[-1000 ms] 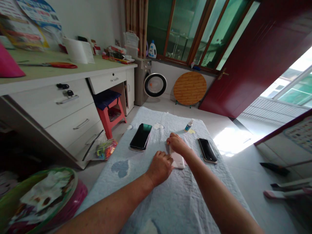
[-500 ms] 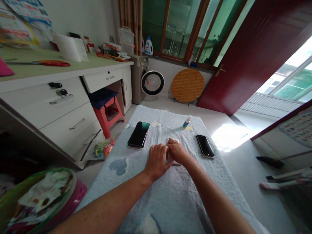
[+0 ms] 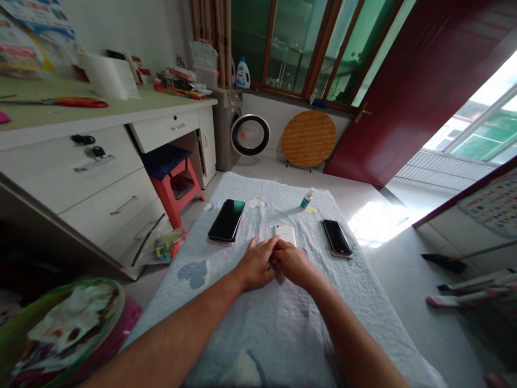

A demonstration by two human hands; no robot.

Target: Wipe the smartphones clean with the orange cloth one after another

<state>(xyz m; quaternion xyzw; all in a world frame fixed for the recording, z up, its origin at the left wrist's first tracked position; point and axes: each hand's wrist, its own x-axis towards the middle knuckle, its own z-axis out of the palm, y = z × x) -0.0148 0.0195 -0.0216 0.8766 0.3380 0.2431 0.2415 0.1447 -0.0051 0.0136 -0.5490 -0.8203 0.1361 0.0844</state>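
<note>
A white phone lies back up on the cloth-covered table, its top end showing beyond my hands and its lower part hidden under them. My left hand is at the phone's left side, fingers bent over its edge and thumb closer to me. Curled over the lower part, my right hand touches the left fingers. What lies under the right fingertips is hidden. To the left rests a large black-screened phone, and to the right a smaller dark-screened phone. A small spray bottle stands behind them.
A pale blue cloth with heart shapes covers the table. On the left are a waste basket, a red stool and a drawer desk. Beyond the table stand a washing machine and a round wooden board.
My hands have slid towards me along the white phone, uncovering its top end. My left fingers are straighter than before. The whole view has shifted slightly.
</note>
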